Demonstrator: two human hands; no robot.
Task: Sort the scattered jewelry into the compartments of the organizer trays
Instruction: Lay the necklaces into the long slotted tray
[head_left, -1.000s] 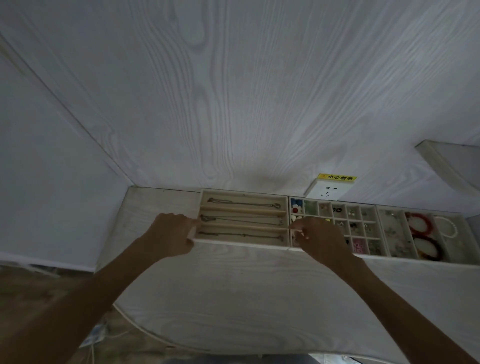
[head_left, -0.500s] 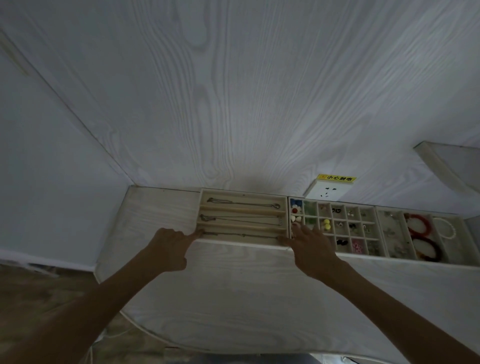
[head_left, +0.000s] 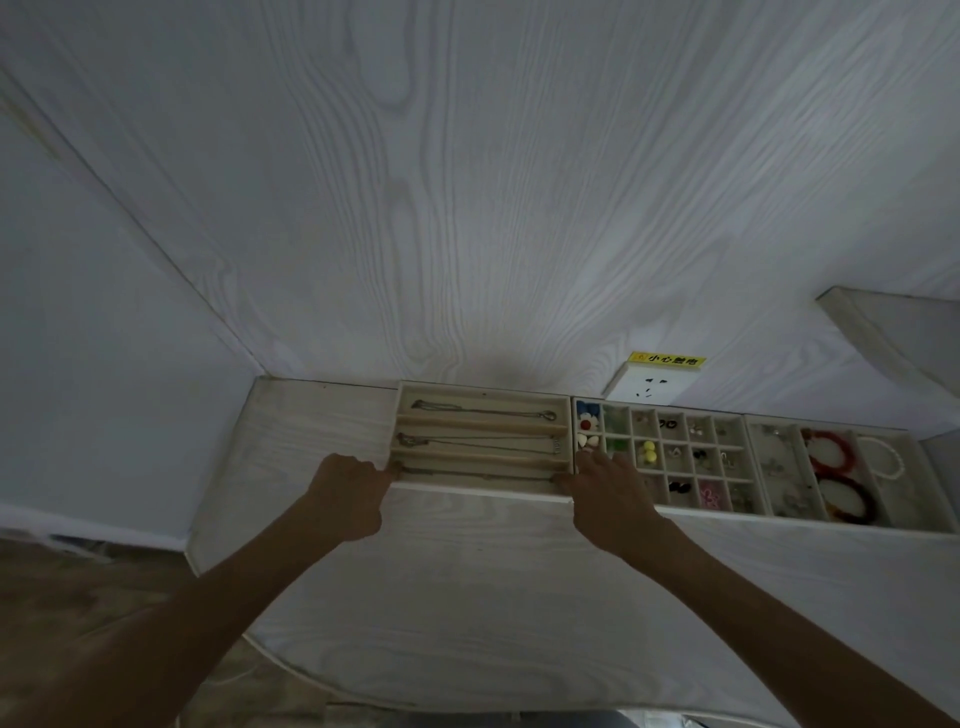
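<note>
Our left hand (head_left: 348, 493) and right hand (head_left: 608, 491) grip opposite ends of the necklace tray (head_left: 480, 441), likely to square it against the grid tray (head_left: 670, 457) on the table (head_left: 467, 582).

Yellow label (head_left: 666, 360) above outlet (head_left: 648, 388): 小心触电

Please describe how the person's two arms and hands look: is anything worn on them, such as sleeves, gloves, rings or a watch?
Both forearms are bare as far as the picture shows; no sleeves reach into view. The left hand and the right hand wear no gloves. No watch, bracelet or ring can be seen on either wrist or on the visible fingers, though the light is dim and the fingertips are partly hidden.
</note>
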